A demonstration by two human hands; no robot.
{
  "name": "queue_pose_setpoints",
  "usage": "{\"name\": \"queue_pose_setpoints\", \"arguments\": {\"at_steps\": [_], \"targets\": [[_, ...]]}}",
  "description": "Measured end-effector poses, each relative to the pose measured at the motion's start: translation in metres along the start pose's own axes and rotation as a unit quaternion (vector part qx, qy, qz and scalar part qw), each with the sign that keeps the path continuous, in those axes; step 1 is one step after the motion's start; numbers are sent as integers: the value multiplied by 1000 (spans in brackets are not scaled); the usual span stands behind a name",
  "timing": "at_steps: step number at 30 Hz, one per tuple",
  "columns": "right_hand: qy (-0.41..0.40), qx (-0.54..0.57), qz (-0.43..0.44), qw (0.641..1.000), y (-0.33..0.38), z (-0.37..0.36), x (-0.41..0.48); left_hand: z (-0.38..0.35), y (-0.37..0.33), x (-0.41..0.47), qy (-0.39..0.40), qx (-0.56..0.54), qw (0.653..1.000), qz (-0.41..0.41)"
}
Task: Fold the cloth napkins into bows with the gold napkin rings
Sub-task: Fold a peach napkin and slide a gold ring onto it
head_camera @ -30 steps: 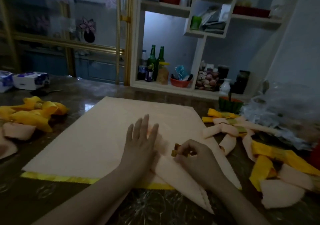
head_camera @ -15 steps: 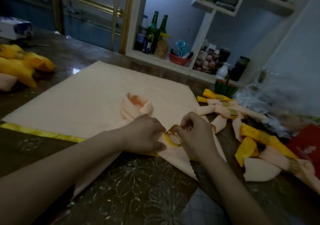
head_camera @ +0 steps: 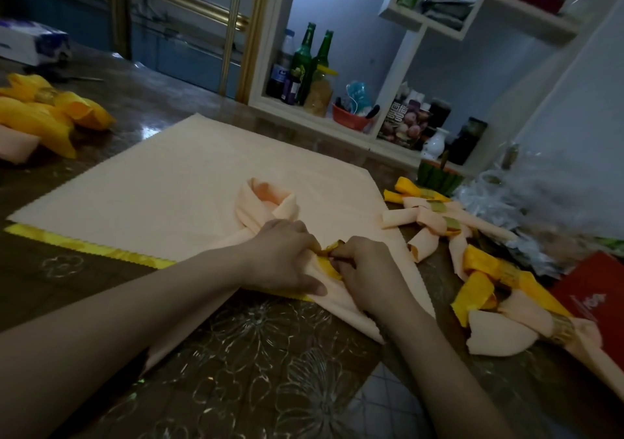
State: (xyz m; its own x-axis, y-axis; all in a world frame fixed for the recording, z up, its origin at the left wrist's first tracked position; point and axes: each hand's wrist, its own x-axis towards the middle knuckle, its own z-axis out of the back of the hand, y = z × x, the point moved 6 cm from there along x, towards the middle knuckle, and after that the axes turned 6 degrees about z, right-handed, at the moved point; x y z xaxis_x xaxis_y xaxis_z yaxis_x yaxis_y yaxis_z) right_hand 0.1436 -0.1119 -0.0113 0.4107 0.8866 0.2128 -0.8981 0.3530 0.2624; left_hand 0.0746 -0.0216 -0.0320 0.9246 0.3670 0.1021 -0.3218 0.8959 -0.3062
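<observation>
- Left hand (head_camera: 283,258): its grip is closed, fingers curled over the gathered middle of a peach napkin (head_camera: 266,202), pressing it down on the bench (head_camera: 256,354).
- Right hand (head_camera: 369,269): its grip is a tight pinch, fingertips holding a gold ring (head_camera: 334,246) right against the left hand's knuckles. Only a small part of the ring shows between the two hands.
- The napkin's folded loop stands out beyond the left hand, pointing away from the person. Its other end runs under the right hand toward the bench's near edge.
- The napkin lies on a flat peach cloth (head_camera: 169,181), which is spread over a yellow cloth (head_camera: 84,245) whose zigzag edge shows along the near side.
- To the right of the right hand lies a cluster of finished bows (head_camera: 432,227), peach and yellow, each cinched with a gold band.
- More yellow bows (head_camera: 50,114) lie at the far left of the bench.
- A red box (head_camera: 591,300) sits at the right edge.
- Behind the bench, green bottles (head_camera: 304,56) stand on a white shelf (head_camera: 324,124).
</observation>
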Motion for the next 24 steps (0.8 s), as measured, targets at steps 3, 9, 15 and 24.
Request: {"name": "queue_pose_setpoints", "arguments": {"at_steps": [3,9,15,24], "targets": [[-33,28,-11,999,-1,1,-1,2,2,0,-23,-10,1000,18],[-99,107,-45,988,-15,11,-5,5,1,-2,-74,-19,997,2],[-130,246,17,960,-4,29,-7,13,5,-4,-157,-59,986,-13],[-205,78,73,973,-3,33,-6,23,10,-6,-197,-172,965,-34]]}}
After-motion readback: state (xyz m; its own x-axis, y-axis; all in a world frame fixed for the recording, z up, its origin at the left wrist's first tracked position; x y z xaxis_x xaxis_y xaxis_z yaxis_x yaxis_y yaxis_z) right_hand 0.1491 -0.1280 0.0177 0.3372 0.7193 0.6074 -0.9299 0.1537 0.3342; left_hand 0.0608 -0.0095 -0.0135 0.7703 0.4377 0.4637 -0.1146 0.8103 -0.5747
